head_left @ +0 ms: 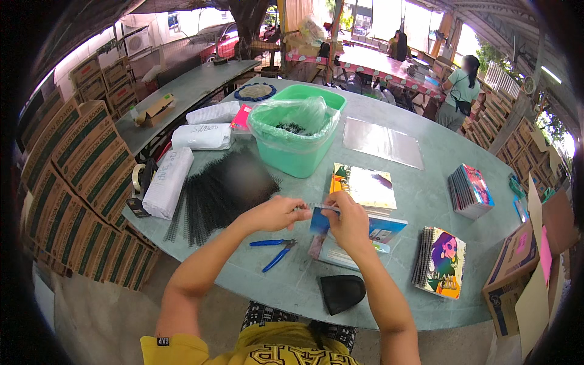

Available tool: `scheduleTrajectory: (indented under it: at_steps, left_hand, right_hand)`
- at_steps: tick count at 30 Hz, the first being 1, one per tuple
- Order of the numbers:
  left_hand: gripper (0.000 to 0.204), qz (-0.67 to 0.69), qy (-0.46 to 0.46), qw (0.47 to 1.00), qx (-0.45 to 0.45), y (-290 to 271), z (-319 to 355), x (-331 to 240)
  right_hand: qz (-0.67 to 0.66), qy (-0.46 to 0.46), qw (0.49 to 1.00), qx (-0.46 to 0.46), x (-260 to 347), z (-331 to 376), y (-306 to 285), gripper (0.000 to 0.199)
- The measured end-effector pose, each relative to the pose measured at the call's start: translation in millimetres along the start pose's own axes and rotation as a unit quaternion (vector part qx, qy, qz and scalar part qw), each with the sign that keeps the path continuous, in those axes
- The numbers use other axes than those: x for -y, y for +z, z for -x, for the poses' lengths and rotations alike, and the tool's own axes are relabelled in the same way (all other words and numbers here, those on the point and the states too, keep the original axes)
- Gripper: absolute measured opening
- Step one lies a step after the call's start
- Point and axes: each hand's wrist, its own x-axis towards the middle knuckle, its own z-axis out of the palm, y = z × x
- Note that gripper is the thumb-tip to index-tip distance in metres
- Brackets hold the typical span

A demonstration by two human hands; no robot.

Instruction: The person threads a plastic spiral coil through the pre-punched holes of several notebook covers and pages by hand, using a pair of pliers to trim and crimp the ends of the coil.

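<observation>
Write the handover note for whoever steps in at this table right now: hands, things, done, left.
Left hand: shut on the end of a spiral binding coil.
Right hand: shut on a small blue booklet, held above the table with the coil along its top edge.
Blue-handled pliers lie below the left hand; loose black coils are piled to the left.
Done: stacks of bound booklets stand to the right.
Left: this booklet's coil is not yet finished; more covers wait behind.

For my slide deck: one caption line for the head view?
Both hands, left and right, hold a booklet above a grey table, blue pliers nearby.
</observation>
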Motion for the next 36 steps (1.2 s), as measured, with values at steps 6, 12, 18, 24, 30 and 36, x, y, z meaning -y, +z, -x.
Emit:
scheduleTrajectory:
  at_steps: [6,12,18,24,30,36]
  left_hand:
    - [0.037,0.024,0.108,0.992,-0.066,1,-4,14]
    - [0.019,-0.045,0.199,0.928,-0.311,14,-2,-6]
    - [0.015,-0.14,0.162,0.94,-0.267,17,4,-9]
    - [0.047,-0.063,0.252,0.965,-0.048,190,-3,-9]
    - [0.049,-0.168,0.122,0.976,-0.059,112,20,-45]
    - [0.032,-0.209,0.188,0.892,-0.354,53,14,-7]
  right_hand:
    - [0.025,-0.033,0.998,0.04,2,-1,0,0.022]
    - [0.129,-0.127,0.982,-0.056,-4,-5,5,0.019]
    - [-0.001,-0.02,1.0,-0.01,-4,-4,-1,0.012]
    - [0.042,-0.037,0.998,0.029,12,-10,13,0.015]
    - [0.172,-0.012,0.984,-0.048,-33,12,-47,0.014]
    - [0.132,0.017,0.991,-0.006,-25,29,-61,0.015]
